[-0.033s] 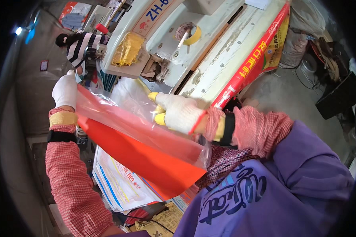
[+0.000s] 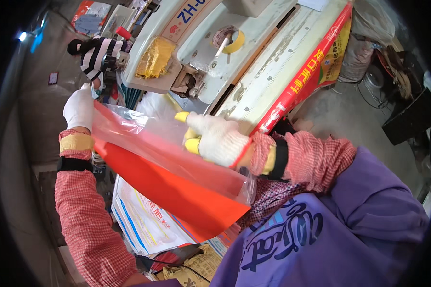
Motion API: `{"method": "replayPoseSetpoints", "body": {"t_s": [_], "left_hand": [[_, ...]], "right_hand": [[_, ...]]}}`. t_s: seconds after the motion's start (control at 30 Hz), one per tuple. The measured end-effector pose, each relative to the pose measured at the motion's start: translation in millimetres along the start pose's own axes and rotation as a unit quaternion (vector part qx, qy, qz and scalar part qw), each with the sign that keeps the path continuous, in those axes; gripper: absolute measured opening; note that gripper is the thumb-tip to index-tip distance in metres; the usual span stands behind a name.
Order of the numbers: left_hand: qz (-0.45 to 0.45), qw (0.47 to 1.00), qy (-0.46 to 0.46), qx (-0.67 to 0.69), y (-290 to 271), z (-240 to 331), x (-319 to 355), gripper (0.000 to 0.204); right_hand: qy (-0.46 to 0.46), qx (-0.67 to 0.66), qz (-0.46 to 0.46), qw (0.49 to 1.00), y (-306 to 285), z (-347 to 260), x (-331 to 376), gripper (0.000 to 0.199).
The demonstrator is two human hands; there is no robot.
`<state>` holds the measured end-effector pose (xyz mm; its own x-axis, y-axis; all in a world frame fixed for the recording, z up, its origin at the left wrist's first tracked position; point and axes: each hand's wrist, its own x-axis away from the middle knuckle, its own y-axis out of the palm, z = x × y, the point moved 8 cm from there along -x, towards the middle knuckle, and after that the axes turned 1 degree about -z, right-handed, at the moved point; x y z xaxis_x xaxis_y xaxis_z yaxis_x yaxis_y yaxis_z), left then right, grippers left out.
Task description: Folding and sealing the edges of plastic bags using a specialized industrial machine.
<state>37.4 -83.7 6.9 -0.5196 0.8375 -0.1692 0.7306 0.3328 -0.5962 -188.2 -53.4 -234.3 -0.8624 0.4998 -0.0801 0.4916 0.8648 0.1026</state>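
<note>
My left hand (image 2: 79, 110), in a white glove, is closed on the upper left corner of a red sheet-like bag (image 2: 163, 186) with clear plastic film (image 2: 143, 136) along its upper side. The bag slants down to the right, its lower end against my purple top. My right hand (image 2: 215, 138), in a white glove with yellow fingertips, is at the film's upper edge. Its index finger and thumb are apart; I cannot tell whether the curled finger between them touches the film. Just beyond stands a pale sewing machine (image 2: 146, 62) with a yellow cloth patch (image 2: 154, 58) on it.
A tape roll (image 2: 231, 40) lies on the machine bed. Along the bench edge runs a red and yellow printed sheet (image 2: 316, 67). White printed sacks (image 2: 143, 215) are stacked below the red bag. A person in a striped top (image 2: 100, 57) is at the far left.
My right index finger has spread slightly farther from the thumb, and the film near it has shifted. My left hand and the red bag have hardly moved.
</note>
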Motion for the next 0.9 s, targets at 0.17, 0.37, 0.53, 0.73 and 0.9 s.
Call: {"method": "replayPoseSetpoints", "body": {"t_s": [0.17, 0.37, 0.53, 0.73, 0.9], "left_hand": [[0.005, 0.999, 0.035, 0.008, 8.8, 20.0, 1.2, 0.027], [-0.035, 0.991, 0.043, 0.119, 56.5, -12.8, -37.3, 0.027], [-0.016, 0.995, 0.070, 0.071, 91.8, 2.7, -64.4, 0.024], [0.041, 0.976, 0.057, 0.205, 162.5, 166.8, 3.6, 0.026], [0.322, 0.923, 0.164, 0.127, 146.8, 209.4, 42.4, 0.020]], "right_hand": [[0.230, -0.123, -0.152, 0.953, 40.1, 33.1, 13.9, 0.043], [0.069, 0.253, -0.284, 0.922, 66.9, 28.7, -1.2, 0.036], [-0.057, 0.192, -0.065, 0.978, 77.6, -2.3, -5.8, 0.027], [0.012, 0.137, -0.107, 0.985, 32.2, 2.6, 42.5, 0.031], [0.035, 0.210, -0.031, 0.977, -59.4, 68.5, 95.9, 0.018]]}}
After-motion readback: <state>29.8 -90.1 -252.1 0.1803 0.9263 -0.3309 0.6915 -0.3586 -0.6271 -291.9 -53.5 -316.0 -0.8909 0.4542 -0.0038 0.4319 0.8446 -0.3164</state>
